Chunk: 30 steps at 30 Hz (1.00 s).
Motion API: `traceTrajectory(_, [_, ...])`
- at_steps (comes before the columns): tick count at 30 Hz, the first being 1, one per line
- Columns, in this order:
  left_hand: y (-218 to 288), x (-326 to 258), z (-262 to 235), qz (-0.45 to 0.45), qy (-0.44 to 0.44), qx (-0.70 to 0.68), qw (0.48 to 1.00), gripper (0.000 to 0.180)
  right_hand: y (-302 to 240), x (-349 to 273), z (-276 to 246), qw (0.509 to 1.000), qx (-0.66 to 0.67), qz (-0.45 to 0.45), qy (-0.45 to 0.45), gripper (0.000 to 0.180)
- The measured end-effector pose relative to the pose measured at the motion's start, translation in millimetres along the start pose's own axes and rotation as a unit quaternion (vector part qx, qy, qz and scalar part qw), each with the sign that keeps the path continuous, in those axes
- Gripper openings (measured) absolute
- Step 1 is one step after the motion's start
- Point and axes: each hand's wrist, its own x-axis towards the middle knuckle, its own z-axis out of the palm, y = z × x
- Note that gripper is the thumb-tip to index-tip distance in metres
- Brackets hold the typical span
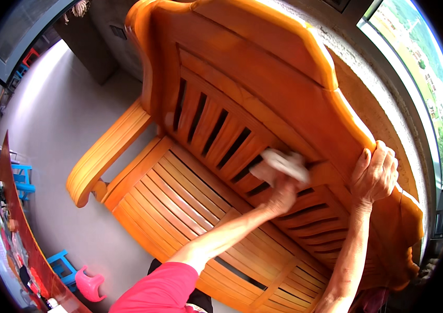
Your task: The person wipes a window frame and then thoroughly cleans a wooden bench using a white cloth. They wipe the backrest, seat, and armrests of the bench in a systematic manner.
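Note:
A large orange-brown wooden bench (190, 172) with a slatted seat and a tall backrest (253, 68) fills the middle of the view. My left hand (283, 195), smeared by motion, is closed on a white cloth (286, 164) held against the backrest slats. At the right, my right hand (378, 175) grips the top edge of the backrest, thumb on the front side and fingers over the rim. Part of the cloth is hidden by my left hand.
The bench's curved armrest (109, 151) juts out at the left. A window (425, 68) lies behind the backrest. At the lower left stand a pink stool (90, 284), a blue stool (63, 268) and a cluttered table with a reddish edge (23, 229). Grey floor (60, 141) surrounds them.

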Motion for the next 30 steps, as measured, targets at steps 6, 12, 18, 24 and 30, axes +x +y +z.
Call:
traceTrajectory(6, [-14.9, -12.7, -33.7, -0.148, -0.180, -0.055, 0.971, 0.043, 8.7, -8.7, 1.0, 1.000, -0.020, 0.007, -0.014, 0.035])
traceTrajectory(12, [-131.9, -103.8, -73.5, -0.032, -0.068, 0.403, 0.912, 0.031, 5.9, -5.3, 7.1, 0.999, -0.024, -0.004, 0.023, 0.031])
traceTrajectory(18, [-198.4, -156.5, -82.9, -0.328, -0.063, 0.094, 0.938, 0.034, 6.8, -3.4, 12.4, 0.997, -0.028, -0.023, 0.064, 0.030])
traceTrajectory(24, [-115.2, -95.8, -32.2, -0.338, -0.031, -0.047, 0.939, 0.035, 1.3, -0.4, 3.8, 0.997, -0.021, -0.017, 0.069, 0.035])
traceTrajectory(30, [25.4, -30.0, 12.5, -0.171, -0.133, -0.157, 0.964, 0.030, 13.5, -15.1, -21.7, 0.989, 0.140, -0.017, 0.041, 0.041])
